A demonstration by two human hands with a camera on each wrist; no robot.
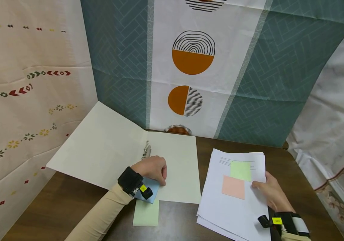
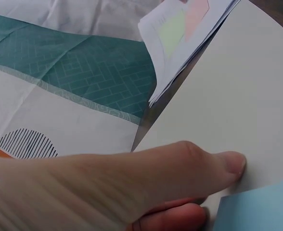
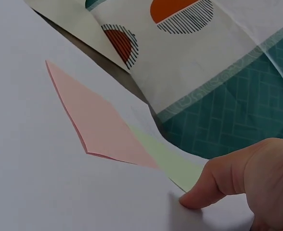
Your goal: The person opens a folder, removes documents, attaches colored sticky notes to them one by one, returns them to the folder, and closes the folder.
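My left hand (image 1: 152, 168) rests on the inside of an open white binder folder (image 1: 178, 157), just right of its metal clip (image 1: 146, 150). Its thumb touches the board, and the fingers are loosely curled beneath. Beside the thumb lies a blue sticky note (image 2: 262, 209), partly hidden under the wrist in the head view. On the right, my right hand (image 1: 272, 192) grips the edge of a stack of printed papers (image 1: 211, 197), thumb on top and fingers beneath. A green sticky note (image 1: 241, 170) and a pink sticky note (image 1: 233, 187) lie on the top sheet, close to that thumb.
A pale green sticky note (image 1: 145, 214) lies on the dark wooden table (image 1: 178, 221) in front of the folder. The folder's left cover (image 1: 99, 144) leans up against a patterned cloth (image 1: 24, 134). Behind the table hangs a teal and white cloth (image 1: 262, 110).
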